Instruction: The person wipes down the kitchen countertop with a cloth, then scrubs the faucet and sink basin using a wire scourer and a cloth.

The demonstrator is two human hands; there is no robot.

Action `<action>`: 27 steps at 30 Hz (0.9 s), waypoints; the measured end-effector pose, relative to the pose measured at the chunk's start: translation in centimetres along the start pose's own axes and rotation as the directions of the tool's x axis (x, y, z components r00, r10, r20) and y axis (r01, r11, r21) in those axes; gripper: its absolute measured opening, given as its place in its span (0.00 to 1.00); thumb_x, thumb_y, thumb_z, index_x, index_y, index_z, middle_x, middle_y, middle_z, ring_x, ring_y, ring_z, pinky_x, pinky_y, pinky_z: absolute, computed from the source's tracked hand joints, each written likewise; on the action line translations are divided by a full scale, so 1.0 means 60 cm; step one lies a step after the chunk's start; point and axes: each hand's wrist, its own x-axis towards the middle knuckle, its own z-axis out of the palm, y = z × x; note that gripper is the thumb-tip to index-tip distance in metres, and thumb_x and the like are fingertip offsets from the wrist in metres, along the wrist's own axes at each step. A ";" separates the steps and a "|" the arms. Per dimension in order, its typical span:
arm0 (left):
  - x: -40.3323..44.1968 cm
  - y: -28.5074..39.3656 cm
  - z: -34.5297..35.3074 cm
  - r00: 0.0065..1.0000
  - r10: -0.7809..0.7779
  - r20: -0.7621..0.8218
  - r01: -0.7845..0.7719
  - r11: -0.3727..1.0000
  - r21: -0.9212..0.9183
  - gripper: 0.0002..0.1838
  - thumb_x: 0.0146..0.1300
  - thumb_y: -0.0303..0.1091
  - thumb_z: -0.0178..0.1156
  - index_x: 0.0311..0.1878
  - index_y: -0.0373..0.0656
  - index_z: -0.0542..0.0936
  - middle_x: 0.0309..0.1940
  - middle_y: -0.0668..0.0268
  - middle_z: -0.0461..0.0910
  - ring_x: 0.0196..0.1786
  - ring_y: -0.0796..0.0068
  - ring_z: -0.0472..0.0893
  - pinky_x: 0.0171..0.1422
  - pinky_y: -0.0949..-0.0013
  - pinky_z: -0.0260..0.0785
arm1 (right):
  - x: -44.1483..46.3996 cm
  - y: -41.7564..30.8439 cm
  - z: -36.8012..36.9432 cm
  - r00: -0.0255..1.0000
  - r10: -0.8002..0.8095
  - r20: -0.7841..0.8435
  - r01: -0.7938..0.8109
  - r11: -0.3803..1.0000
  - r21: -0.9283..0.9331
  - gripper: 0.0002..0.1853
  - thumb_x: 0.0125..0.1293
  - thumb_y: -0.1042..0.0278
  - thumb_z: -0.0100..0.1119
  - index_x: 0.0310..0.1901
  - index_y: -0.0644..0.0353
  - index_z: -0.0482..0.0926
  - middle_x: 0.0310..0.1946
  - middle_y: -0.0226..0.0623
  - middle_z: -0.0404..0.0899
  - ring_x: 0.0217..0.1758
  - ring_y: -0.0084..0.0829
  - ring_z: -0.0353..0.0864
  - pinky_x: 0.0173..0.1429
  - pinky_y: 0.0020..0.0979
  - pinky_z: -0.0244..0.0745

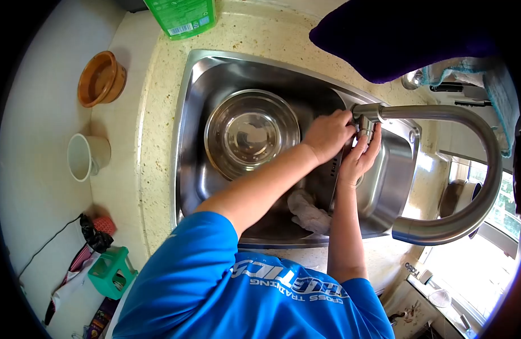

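Observation:
A brushed-metal faucet [486, 141] arches over the right side of the double steel sink [184, 141]. My left hand [329, 134] has its fingers curled against the left side of the faucet's short fitting; its fingertips are partly hidden. From below, my right hand [361, 161] grips the lower cylinder of that fitting between thumb and fingers. In the left basin sits a round, shiny bowl [212, 135], left of my left hand. A crumpled pale cloth [308, 212] lies low in the sink, beneath my forearms.
A green container [181, 17] stands behind the sink. Dark purple fabric [379, 42] hangs at the upper right, above several knives [466, 90]. To the left are a brown pot [102, 79], a white cup [88, 157] and a green plastic stool [110, 274]. A bright window lies at right.

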 end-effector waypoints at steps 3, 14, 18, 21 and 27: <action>0.013 -0.037 -0.020 0.990 -0.034 -0.137 0.049 0.993 0.110 0.06 0.56 0.33 0.57 0.36 0.49 0.82 0.36 0.66 0.76 0.40 0.64 0.79 0.38 0.63 0.75 | -0.001 -0.003 -0.002 1.000 -0.012 -0.002 0.012 1.000 -0.011 0.24 0.72 0.65 0.47 0.67 0.62 0.66 0.53 0.50 0.73 0.53 0.45 0.73 0.57 0.39 0.68; 0.014 -0.029 0.021 0.986 0.097 -0.137 -0.101 0.994 -0.027 0.09 0.47 0.32 0.65 0.34 0.49 0.82 0.35 0.67 0.75 0.40 0.65 0.79 0.39 0.64 0.75 | 0.000 0.004 0.002 1.000 -0.007 -0.022 0.008 0.999 0.051 0.23 0.72 0.66 0.48 0.67 0.61 0.67 0.54 0.48 0.73 0.53 0.43 0.74 0.56 0.37 0.68; 0.015 -0.071 -0.010 0.978 -0.044 -0.206 0.057 0.997 0.056 0.11 0.46 0.26 0.65 0.36 0.46 0.82 0.34 0.64 0.75 0.38 0.63 0.79 0.37 0.63 0.74 | 0.001 0.003 0.004 1.000 0.002 -0.030 -0.001 0.998 0.058 0.23 0.71 0.67 0.48 0.66 0.63 0.67 0.55 0.48 0.73 0.52 0.43 0.74 0.56 0.37 0.68; 0.029 -0.065 -0.027 0.922 -0.071 -0.381 0.036 0.995 -0.097 0.08 0.51 0.23 0.63 0.36 0.41 0.80 0.35 0.61 0.75 0.38 0.60 0.78 0.40 0.63 0.73 | 0.005 -0.002 0.003 1.000 0.020 -0.021 -0.018 0.998 0.058 0.23 0.71 0.68 0.48 0.66 0.63 0.67 0.54 0.48 0.73 0.51 0.43 0.74 0.56 0.37 0.68; 0.013 -0.027 0.066 0.877 -0.200 -0.437 0.022 0.925 -0.380 0.08 0.55 0.22 0.62 0.40 0.37 0.79 0.38 0.55 0.75 0.40 0.53 0.78 0.43 0.61 0.71 | 0.002 0.005 0.003 1.000 -0.002 -0.021 0.002 1.000 0.023 0.24 0.70 0.67 0.48 0.66 0.62 0.67 0.53 0.48 0.74 0.51 0.42 0.74 0.55 0.36 0.69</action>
